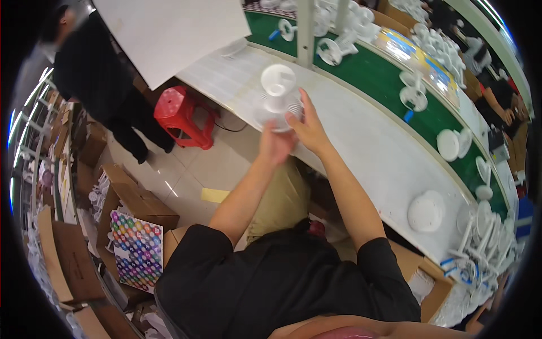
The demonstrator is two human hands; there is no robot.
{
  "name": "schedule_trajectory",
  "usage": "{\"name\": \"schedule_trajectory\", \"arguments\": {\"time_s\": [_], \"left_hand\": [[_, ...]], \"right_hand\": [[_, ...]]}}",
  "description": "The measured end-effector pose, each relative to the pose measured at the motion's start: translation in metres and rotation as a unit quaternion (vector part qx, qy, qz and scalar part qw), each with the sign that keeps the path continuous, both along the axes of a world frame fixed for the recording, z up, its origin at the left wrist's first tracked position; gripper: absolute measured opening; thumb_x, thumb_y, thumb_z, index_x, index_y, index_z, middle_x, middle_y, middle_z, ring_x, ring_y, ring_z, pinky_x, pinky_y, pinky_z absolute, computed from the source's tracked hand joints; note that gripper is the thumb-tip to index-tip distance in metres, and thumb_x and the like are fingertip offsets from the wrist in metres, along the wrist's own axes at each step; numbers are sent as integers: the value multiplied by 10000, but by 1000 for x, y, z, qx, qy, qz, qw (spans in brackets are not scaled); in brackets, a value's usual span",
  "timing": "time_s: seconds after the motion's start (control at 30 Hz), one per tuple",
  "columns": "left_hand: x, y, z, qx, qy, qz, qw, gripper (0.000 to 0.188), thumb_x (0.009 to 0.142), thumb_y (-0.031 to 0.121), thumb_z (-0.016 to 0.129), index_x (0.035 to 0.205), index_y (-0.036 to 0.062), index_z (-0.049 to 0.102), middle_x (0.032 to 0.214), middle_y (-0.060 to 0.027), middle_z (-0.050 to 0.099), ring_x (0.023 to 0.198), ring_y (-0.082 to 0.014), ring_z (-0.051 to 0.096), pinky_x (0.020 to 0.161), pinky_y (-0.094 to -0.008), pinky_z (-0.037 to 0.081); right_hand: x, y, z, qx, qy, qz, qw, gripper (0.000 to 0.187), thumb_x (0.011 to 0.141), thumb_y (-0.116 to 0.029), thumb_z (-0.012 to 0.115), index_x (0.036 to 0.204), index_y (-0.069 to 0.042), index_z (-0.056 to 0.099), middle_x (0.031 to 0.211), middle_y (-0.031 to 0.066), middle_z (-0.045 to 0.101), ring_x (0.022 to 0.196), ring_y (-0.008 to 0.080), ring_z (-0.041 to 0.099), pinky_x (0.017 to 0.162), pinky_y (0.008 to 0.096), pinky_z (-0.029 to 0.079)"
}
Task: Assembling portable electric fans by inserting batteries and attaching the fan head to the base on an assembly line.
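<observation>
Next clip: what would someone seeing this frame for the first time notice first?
At centre, both hands, the left hand and the right hand, hold up a white plastic fan with its round base upward, over the edge of a white workbench. Beyond it a green conveyor belt carries more white fan parts. To the left, a red plastic stool stands on the floor, with cardboard boxes lower left.

One white fan in my two hands. One red stool left of them. One white round base lying right. Fan parts beyond: too many to count.
</observation>
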State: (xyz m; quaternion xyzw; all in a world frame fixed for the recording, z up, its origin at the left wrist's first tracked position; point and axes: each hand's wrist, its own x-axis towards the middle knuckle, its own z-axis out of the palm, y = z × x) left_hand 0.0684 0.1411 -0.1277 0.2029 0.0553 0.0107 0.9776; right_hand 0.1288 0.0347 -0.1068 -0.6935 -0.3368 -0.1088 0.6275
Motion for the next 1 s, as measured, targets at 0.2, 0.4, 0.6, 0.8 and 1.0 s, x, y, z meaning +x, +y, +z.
{"name": "schedule_trajectory", "arguments": {"time_s": [0.2,0.4,0.6,0.8,1.0], "left_hand": [[-8,34,31,449,77,-276,847,457,878,168,640,1286,-7,530,1085,-170,663,949,-233,666,839,-318,545],[96,184,31,617,126,97,771,296,804,90,646,1086,4,657,914,-96,675,781,-159,627,742,-237,511],[260,253,17,855,198,252,408,584,768,337,731,1226,-1,602,1121,-169,662,954,-316,640,851,-339,513],[328,283,-47,896,152,406,98,628,852,363,623,1368,23,507,1390,-214,517,1218,-383,538,1026,-409,426],[326,280,-38,780,189,359,477,561,927,238,552,1448,73,422,1481,-190,428,1342,-347,437,1053,-414,416]], "right_hand": [[48,-2,-24,-79,192,-31,978,572,817,-295,729,1258,11,531,1142,209,593,1019,318,589,908,390,473],[60,4,-17,26,341,-55,938,552,766,-331,778,1154,5,574,1103,181,611,988,307,602,888,380,482],[60,12,-5,-20,246,-105,963,553,742,-335,793,1136,-2,594,1135,161,611,1014,318,605,895,379,486],[53,11,-11,-136,71,-121,981,631,703,-317,812,1246,-67,606,1328,128,518,1139,311,571,947,368,476],[54,6,-8,-109,89,-117,983,615,692,-280,812,1238,-73,615,1346,106,497,1160,295,564,961,372,471]]}}
